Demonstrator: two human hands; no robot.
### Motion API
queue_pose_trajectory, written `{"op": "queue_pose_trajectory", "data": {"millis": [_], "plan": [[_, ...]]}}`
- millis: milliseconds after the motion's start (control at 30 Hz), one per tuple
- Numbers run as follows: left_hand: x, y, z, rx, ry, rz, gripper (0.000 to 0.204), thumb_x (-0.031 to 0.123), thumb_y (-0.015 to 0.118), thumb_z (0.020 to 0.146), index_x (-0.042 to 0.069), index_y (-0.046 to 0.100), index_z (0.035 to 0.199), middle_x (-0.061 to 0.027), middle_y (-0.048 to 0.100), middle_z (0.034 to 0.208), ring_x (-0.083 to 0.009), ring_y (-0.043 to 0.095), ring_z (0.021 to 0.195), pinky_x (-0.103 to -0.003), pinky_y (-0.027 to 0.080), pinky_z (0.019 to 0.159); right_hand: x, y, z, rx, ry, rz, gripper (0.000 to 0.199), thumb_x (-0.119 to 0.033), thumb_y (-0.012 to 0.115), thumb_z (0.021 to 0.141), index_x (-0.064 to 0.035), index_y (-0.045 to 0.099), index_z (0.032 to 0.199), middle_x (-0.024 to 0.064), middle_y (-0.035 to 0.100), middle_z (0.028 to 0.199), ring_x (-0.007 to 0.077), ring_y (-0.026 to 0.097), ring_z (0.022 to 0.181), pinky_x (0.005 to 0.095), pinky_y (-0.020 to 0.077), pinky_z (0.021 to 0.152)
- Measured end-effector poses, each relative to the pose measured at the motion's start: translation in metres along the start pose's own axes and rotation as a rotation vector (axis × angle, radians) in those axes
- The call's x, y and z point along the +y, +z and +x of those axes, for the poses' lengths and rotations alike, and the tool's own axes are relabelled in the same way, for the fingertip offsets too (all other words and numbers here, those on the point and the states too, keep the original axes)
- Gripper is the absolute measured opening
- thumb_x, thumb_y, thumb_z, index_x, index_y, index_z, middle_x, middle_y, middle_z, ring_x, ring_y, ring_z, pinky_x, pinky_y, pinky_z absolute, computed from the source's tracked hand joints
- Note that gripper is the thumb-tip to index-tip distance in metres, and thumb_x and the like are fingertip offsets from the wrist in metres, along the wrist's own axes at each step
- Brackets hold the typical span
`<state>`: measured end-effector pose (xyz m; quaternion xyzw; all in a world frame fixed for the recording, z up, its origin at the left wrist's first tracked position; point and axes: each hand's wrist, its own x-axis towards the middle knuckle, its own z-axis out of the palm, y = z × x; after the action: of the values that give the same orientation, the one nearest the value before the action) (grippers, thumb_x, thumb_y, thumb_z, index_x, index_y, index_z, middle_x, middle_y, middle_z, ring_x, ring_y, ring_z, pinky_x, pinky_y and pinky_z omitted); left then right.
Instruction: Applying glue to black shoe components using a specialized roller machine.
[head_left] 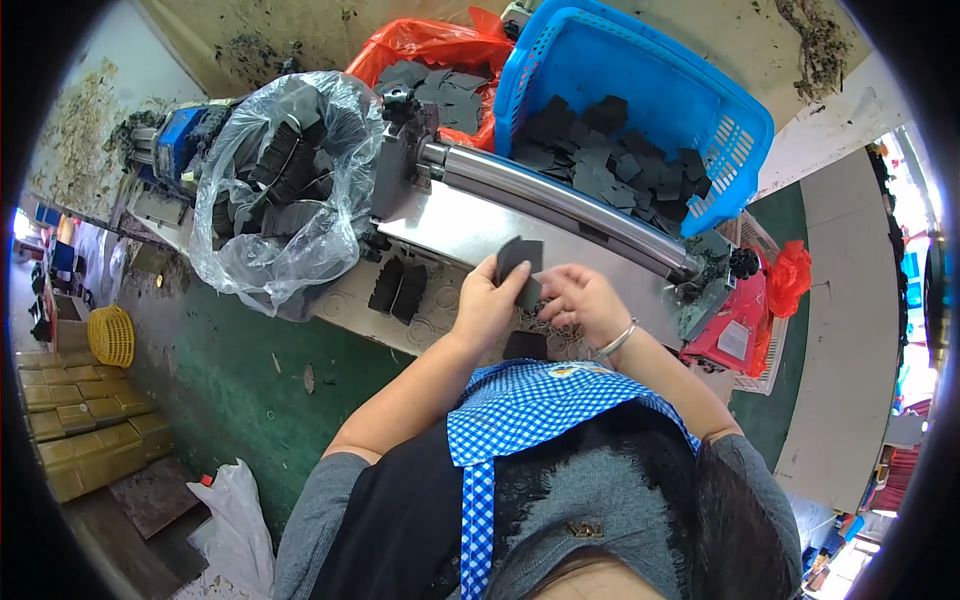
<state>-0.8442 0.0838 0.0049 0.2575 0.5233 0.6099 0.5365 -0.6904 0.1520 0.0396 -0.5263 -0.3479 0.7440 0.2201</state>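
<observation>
My left hand [484, 303] is closed on a small stack of dark grey flat sheet pieces [521, 262], held upright with the thumb across its face. Close by on the right, my right hand [592, 305] has loosely bent fingers, spread apart at the stack's edge; nothing shows in them. Both hands are above the near edge of a pale worktable, in front of a machine with a long shiny metal roller [555, 195]. Bundled black pieces [398, 289] lie on the table left of my hands. A dark piece [525, 346] rests by my apron.
Behind the roller stands a blue basket [640, 50] holding many loose grey pieces, beside a red bag [440, 45] of similar pieces. A clear plastic bag [355, 130] with black bundles sits left. Thin rings [425, 328] lie on the table. Right is a red machine part [722, 335].
</observation>
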Motion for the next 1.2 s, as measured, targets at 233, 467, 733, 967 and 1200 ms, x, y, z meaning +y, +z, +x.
{"op": "queue_pose_trajectory", "data": {"millis": [233,467,733,967,1200], "plan": [[-0.006,-0.006,0.003,0.02,-0.061,-0.17,0.028,0.026,0.056,0.09,-0.001,0.062,0.095,-0.0015,0.061,0.079,-0.0057,0.054,0.069,-0.021,0.045,0.061,0.017,-0.016,0.004,-0.098,-0.013,-0.115,0.023,-0.026,0.054,0.09,-0.0036,0.056,0.087,0.0083,0.061,0.072,0.0125,0.059,0.053,0.0223,0.0494,0.05],[-0.006,-0.005,-0.001,0.074,0.03,-0.049,0.023,0.023,0.062,0.086,0.0,0.064,0.082,0.0032,0.058,0.07,-0.0034,0.049,0.061,-0.02,0.041,0.053,0.011,-0.015,0.011,0.099,-0.102,0.174,0.027,-0.028,0.047,0.093,-0.0021,0.053,0.098,0.0121,0.062,0.086,0.0164,0.063,0.069,0.0247,0.0507,0.056],[-0.008,-0.013,-0.008,0.026,-0.085,0.066,0.018,0.02,0.061,0.086,0.003,0.065,0.081,0.0033,0.054,0.065,-0.0026,0.044,0.056,-0.018,0.035,0.05,0.014,-0.002,-0.013,-0.158,0.04,-0.057,0.019,-0.023,0.053,0.09,-0.0046,0.057,0.088,0.0056,0.062,0.071,0.011,0.059,0.052,0.0214,0.0477,0.049],[-0.004,-0.019,-0.015,-0.029,-0.233,-0.165,0.016,0.018,0.064,0.084,0.003,0.063,0.089,0.0009,0.059,0.073,-0.0052,0.052,0.062,-0.017,0.041,0.054,0.019,-0.01,-0.016,-0.269,-0.027,-0.139,0.022,-0.022,0.048,0.093,-0.0028,0.057,0.086,0.0078,0.064,0.073,0.01,0.06,0.052,0.0194,0.0478,0.048],[0.001,-0.024,-0.009,-0.065,-0.191,-0.177,0.013,0.017,0.061,0.086,0.004,0.061,0.088,-0.0005,0.06,0.074,-0.0057,0.054,0.062,-0.016,0.043,0.055,0.016,-0.013,-0.015,-0.186,0.096,-0.179,0.026,-0.022,0.044,0.095,-0.0007,0.055,0.087,0.0089,0.063,0.071,0.0102,0.059,0.05,0.0191,0.0465,0.044]]}}
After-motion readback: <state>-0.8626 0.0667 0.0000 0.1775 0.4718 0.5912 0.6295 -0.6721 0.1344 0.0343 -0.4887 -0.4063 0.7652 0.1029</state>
